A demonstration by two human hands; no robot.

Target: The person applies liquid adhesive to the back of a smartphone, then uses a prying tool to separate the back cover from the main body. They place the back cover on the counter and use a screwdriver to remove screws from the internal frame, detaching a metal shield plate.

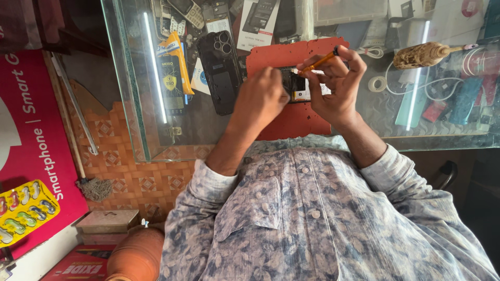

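Glass counter (156, 130): R hand (333, 88) w/ screwdriver (319, 62)

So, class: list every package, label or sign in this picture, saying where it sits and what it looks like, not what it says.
Yellow and black packet: under the glass counter, left of the hands, long and narrow.
White box: top centre, black phone pictured.
Red sign: far left, white lettering.
Yellow blister pack: lower left, coloured pieces.
Red box: bottom left.

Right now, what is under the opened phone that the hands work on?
A red mat lies under the opened phone, on the glass counter. The left hand and right hand cover part of the phone.
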